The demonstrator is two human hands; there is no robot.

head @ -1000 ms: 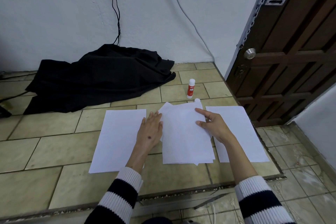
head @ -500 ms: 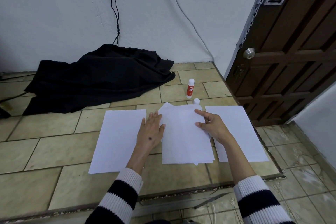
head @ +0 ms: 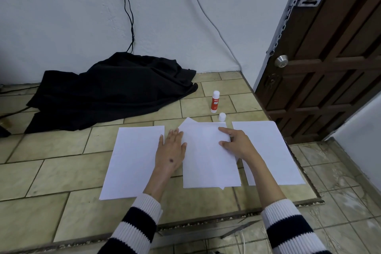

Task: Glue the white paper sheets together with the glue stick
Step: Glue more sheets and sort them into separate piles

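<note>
At centre frame the flat, open left hand (head: 170,151) and spread right hand (head: 237,143) still press the middle stack of white paper sheets (head: 208,161), now squarer than before, so bonding looks underway. Beyond, the red-labelled white glue stick (head: 215,102) stands uncapped, unmoved.

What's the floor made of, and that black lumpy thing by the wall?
The floor looks like glazed ceramic tile: beige slabs with grout lines and a slight sheen. The black heap seems to be soft matte cloth, since it folds and wrinkles; what kind I can't tell.
</note>
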